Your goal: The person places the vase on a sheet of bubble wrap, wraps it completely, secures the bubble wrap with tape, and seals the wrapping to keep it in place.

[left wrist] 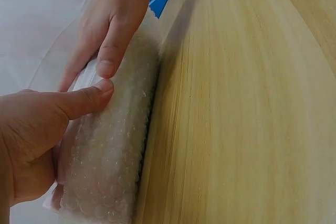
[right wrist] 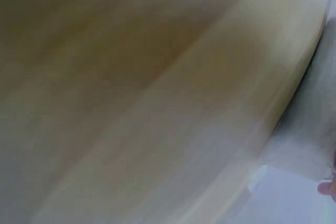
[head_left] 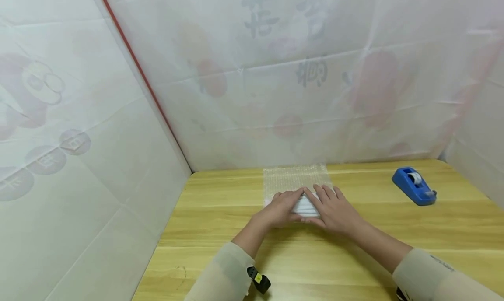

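On the table both hands hold a bundle partly rolled in bubble wrap (left wrist: 107, 150); a white, ridged face of the bundle (head_left: 306, 207) shows between them in the head view. My left hand (head_left: 280, 209) grips its left part, thumb on top of the wrap in the left wrist view. The right hand (head_left: 334, 209) holds the right part, its thumb close to the left thumb and its fingers reaching over the far side. Beyond the hands, a flat sheet of bubble wrap (head_left: 295, 178) runs to the table's back edge. What lies inside the roll is mostly hidden.
A blue tape dispenser (head_left: 414, 186) with a roll of tape stands at the right on the wooden table (head_left: 220, 231). White printed sheeting (head_left: 244, 104) hangs behind the table and at both sides. The right wrist view is blurred, with a fingertip at its right edge.
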Demonstrator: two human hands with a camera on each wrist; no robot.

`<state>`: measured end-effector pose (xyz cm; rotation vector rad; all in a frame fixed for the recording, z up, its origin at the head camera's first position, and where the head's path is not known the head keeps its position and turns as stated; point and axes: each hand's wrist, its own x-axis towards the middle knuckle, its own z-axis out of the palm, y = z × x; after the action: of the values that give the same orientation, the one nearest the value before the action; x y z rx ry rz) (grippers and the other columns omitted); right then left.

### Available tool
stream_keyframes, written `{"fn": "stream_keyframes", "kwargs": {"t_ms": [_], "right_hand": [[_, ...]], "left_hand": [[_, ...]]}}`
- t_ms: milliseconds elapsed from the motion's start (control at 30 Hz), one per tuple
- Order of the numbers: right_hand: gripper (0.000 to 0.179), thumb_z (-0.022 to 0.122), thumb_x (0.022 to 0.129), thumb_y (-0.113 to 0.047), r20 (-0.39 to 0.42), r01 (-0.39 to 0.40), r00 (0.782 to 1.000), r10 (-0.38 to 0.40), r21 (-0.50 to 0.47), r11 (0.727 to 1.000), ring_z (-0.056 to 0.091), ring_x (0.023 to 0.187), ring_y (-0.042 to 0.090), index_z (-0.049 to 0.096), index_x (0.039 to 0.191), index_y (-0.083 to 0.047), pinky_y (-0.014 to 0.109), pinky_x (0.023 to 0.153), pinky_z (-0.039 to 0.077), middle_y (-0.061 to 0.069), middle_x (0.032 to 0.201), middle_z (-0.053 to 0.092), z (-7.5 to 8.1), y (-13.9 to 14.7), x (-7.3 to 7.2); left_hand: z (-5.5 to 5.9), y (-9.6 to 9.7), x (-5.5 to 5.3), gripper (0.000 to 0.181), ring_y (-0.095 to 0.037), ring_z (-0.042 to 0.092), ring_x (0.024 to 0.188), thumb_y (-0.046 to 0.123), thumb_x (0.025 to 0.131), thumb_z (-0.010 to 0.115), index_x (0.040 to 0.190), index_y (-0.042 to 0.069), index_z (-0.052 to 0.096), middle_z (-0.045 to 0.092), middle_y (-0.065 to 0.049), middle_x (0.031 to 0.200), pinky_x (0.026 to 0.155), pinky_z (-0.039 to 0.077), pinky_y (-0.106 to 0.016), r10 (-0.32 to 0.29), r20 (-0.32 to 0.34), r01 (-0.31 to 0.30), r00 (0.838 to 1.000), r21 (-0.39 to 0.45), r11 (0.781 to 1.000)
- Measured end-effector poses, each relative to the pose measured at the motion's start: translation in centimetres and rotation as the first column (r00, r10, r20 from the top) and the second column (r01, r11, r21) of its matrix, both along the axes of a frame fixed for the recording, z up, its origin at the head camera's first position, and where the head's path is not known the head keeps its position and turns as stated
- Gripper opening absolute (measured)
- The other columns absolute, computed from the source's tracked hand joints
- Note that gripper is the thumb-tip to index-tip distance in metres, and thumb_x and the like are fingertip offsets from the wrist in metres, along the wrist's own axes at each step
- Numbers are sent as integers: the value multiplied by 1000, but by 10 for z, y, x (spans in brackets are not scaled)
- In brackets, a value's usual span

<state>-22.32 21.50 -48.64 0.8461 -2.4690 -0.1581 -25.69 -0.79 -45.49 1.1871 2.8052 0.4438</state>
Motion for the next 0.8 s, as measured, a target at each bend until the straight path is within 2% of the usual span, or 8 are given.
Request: {"fn": "stream_keyframes", "kwargs": {"t_ms": [133, 267, 367, 467, 533, 600, 700, 800], "right_hand": [[86, 21, 96, -72, -63, -90, 994, 91, 19, 996, 60, 103, 41, 40, 149, -7, 53, 91, 50, 22, 111, 61, -4, 6, -11], [84, 22, 97, -70, -137, -184, 973, 186, 31, 982, 60, 77, 31, 46, 144, -5, 43, 74, 54, 14, 91, 59, -5, 12, -23], [83, 27, 97, -70, -147, -221, 964, 222, 24, 975, 58, 70, 27, 52, 140, -4, 40, 67, 53, 10, 88, 58, -6, 14, -28], [79, 32, 96, -69, -110, -229, 967, 229, 13, 973, 59, 71, 25, 55, 135, -4, 39, 66, 53, 9, 91, 59, -7, 15, -30], [76, 36, 97, -67, -61, -218, 974, 218, 6, 976, 60, 73, 25, 55, 134, -4, 39, 66, 54, 9, 93, 59, -6, 15, -31], [73, 38, 97, -65, -15, -199, 980, 199, 9, 980, 60, 74, 25, 54, 135, -4, 39, 67, 54, 9, 94, 59, -4, 14, -32], [71, 41, 97, -62, 24, -184, 983, 184, 15, 983, 61, 76, 25, 53, 135, -4, 39, 69, 54, 9, 94, 59, 0, 14, -33], [69, 40, 98, -62, 27, -183, 983, 183, 26, 983, 61, 76, 26, 55, 133, -4, 39, 69, 55, 9, 94, 59, 3, 15, -34]], "left_hand": [[0, 1, 0, 86, -11, 52, 122, 48, 86, 71, 155, 26, 25, 56, 5, 137, 105, 38, -39, 8, 20, -9, 1000, 8, 1000], [2, 0, -1, 85, -10, 52, 119, 44, 86, 73, 154, 25, 26, 56, 5, 137, 105, 37, -37, 11, 33, -12, 999, 15, 1000], [2, -1, 0, 87, -11, 50, 127, 45, 87, 72, 155, 22, 24, 52, 4, 143, 110, 35, -39, 8, 23, -8, 1000, 17, 1000], [0, -1, 3, 87, -14, 41, 139, 45, 89, 70, 156, 19, 21, 43, 2, 152, 116, 28, -46, 13, -36, -13, 999, -12, 1000], [-1, 1, 7, 86, -18, 33, 145, 44, 90, 67, 156, 16, 20, 37, 0, 156, 118, 24, -51, 24, -125, -32, 992, -56, 998], [-4, 3, 11, 83, -22, 28, 147, 44, 92, 61, 156, 13, 19, 32, -3, 159, 119, 20, -55, 34, -246, -66, 969, -123, 990], [-9, 9, 19, 75, -24, 27, 148, 46, 96, 47, 156, 8, 21, 30, -6, 160, 118, 20, -56, 26, -425, -117, 905, -191, 975], [-16, 15, 23, 67, -26, 29, 147, 48, 102, 29, 155, 8, 25, 32, -7, 159, 118, 22, -56, 25, -525, -154, 851, -204, 967]]}}
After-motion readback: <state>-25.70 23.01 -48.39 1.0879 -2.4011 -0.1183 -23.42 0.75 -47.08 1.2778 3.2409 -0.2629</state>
